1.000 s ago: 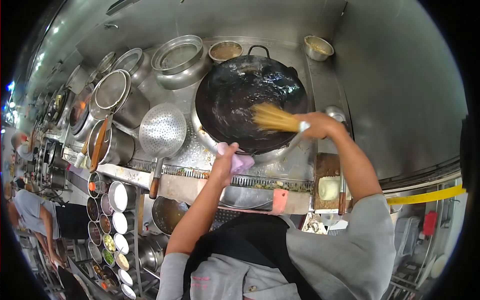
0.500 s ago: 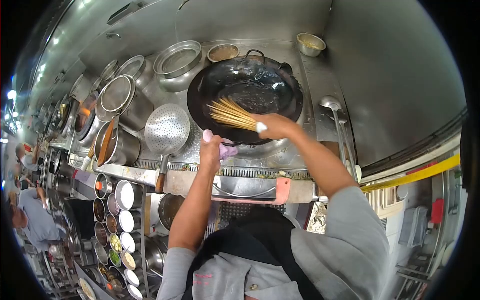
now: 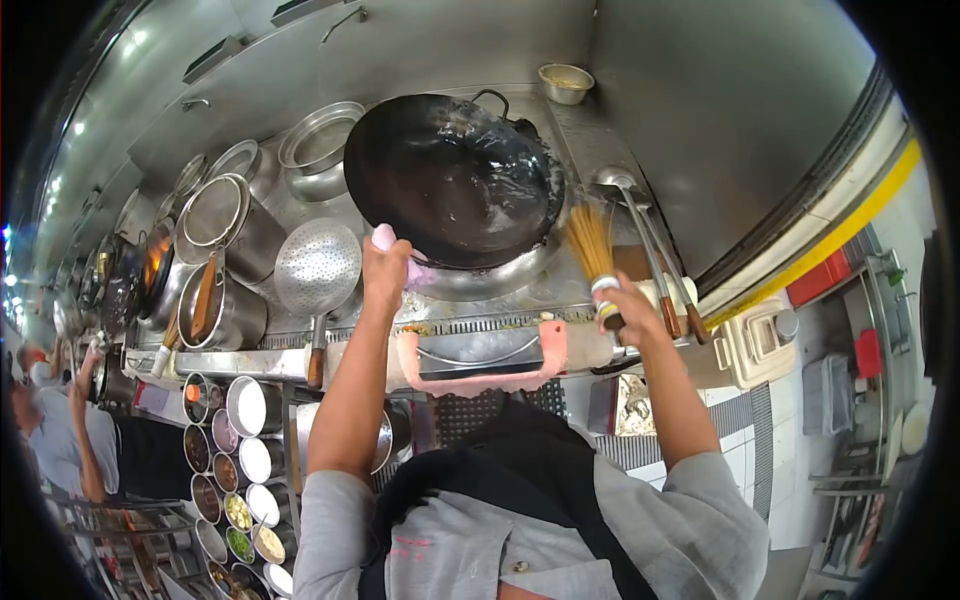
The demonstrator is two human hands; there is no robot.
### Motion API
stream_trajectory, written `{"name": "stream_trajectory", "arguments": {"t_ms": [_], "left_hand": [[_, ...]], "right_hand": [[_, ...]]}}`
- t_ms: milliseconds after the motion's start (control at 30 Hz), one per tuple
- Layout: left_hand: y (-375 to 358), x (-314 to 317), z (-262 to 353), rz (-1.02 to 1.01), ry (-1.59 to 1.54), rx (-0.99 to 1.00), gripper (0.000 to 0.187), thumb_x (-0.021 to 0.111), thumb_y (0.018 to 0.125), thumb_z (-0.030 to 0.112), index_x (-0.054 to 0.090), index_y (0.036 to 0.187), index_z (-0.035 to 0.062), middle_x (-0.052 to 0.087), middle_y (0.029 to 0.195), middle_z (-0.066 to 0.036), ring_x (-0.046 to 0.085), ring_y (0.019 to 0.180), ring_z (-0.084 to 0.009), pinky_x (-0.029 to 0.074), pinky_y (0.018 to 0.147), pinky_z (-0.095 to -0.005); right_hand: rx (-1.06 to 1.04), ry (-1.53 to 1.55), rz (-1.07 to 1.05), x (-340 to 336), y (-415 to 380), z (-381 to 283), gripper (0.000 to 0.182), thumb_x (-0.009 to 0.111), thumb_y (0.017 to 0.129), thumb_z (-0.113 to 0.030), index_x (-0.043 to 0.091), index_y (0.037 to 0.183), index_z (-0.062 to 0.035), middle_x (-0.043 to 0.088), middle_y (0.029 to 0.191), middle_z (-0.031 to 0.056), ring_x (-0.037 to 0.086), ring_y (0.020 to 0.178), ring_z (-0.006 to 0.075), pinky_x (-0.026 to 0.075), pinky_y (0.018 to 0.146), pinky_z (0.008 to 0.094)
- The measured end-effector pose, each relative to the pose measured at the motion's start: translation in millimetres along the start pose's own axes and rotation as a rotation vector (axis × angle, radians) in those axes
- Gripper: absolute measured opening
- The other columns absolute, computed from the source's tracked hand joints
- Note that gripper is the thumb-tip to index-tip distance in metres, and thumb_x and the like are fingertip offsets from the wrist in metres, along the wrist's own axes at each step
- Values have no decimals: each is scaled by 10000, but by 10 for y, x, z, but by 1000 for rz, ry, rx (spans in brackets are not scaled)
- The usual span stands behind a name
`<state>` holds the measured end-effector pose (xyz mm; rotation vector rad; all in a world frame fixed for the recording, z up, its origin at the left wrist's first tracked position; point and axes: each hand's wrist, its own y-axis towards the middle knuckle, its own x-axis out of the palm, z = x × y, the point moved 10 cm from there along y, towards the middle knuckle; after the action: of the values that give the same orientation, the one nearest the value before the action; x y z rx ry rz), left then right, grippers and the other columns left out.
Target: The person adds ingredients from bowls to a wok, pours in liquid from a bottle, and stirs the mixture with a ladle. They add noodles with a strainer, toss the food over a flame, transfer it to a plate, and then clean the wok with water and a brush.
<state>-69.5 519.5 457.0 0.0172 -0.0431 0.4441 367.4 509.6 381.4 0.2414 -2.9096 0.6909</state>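
A large black wok sits tilted over the stove, its inside wet and some water pooled toward the right. My left hand is closed on the wok's near edge through a pink-purple cloth. To the wok's right, my right hand grips a bamboo wok brush by its handle, bristles pointing up and away, slightly blurred. The brush is apart from the wok, near two long-handled ladles or spatulas lying on the right of the stove top.
Left of the wok are a perforated strainer, a metal pot and a lidded pot. Several ingredient tins stand lower left. A small bowl is at the back. Another person works at far left.
My right hand has lifted the brush out of the wok and swung it right. The wok has gone from lying flatter to tilted, with my left hand still on its edge.
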Motion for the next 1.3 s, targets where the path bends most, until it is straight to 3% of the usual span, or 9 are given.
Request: {"name": "stream_trajectory", "arguments": {"t_ms": [100, 167, 267, 500, 833, 1000, 1067, 1200, 1300], "left_hand": [[174, 17, -91, 22, 89, 126, 227, 523, 780, 47, 491, 993, -25, 600, 770, -161, 620, 567, -267, 523, 496, -362], [75, 65, 114, 35, 201, 141, 369, 598, 747, 155, 499, 1047, -37, 603, 894, -170, 614, 757, -270, 505, 709, -374], [-87, 201, 453, 28, 303, 202, 499, 643, 721, 253, 498, 1092, -48, 616, 990, -217, 627, 910, -331, 484, 860, -392], [-566, 598, 1143, 65, 574, 351, 552, 679, 731, 214, 445, 1164, -36, 617, 974, -325, 623, 926, -482, 478, 854, -513], [-1415, 544, 828, 72, 540, 599, 545, 668, 733, 139, 410, 1186, -19, 583, 998, -305, 580, 909, -496, 453, 823, -536], [-946, 160, 578, 56, 374, 277, 444, 639, 754, 131, 458, 1127, -30, 622, 902, -224, 645, 839, -358, 505, 764, -443], [-607, -42, 268, 38, 250, 177, 419, 625, 766, 136, 467, 1117, -31, 627, 873, -191, 657, 821, -319, 518, 741, -420], [-375, -119, -91, -49, -46, -42, 257, 594, 780, 116, 500, 976, -22, 626, 738, -135, 629, 546, -222, 497, 453, -360], [-200, -122, -573, -6, -113, -196, 146, 497, 819, 55, 550, 945, 4, 662, 772, -158, 678, 564, -260, 477, 378, -328]], "right_hand": [[167, 256, -131, 224, -332, 366, 442, 683, 836, -161, 485, 1225, -91, 628, 947, 125, 625, 651, 240, 476, 438, 359], [273, 391, -223, 505, -518, 475, 402, 688, 839, -187, 514, 1183, -70, 639, 943, 140, 620, 666, 248, 473, 487, 349], [290, 459, -238, 775, -533, 416, 367, 688, 841, -202, 544, 1146, -55, 648, 934, 156, 616, 716, 249, 468, 560, 332], [312, 538, -193, 923, -442, 179, 405, 735, 797, -191, 550, 1129, -51, 637, 963, 197, 612, 762, 251, 476, 584, 314], [364, 534, -157, 836, -458, 425, 441, 733, 793, -169, 536, 1169, -46, 621, 1023, 235, 608, 747, 258, 470, 554, 310], [391, 384, -215, 555, -318, 157, 410, 744, 781, -157, 536, 1125, -77, 614, 953, 181, 612, 740, 256, 459, 509, 322], [196, 216, -131, 207, -80, -183, 394, 734, 793, -131, 521, 1124, -117, 601, 893, 111, 616, 696, 237, 461, 472, 336], [-258, -10, -62, 7, 158, -1383, 769, 686, 809, -54, 326, 1477, -176, 586, 910, 91, 595, 597, 203, 495, 437, 347], [-399, -359, -23, 377, 223, -2154, 877, 704, 785, -88, 265, 1544, -137, 603, 925, 71, 583, 597, 158, 491, 458, 310]]}}
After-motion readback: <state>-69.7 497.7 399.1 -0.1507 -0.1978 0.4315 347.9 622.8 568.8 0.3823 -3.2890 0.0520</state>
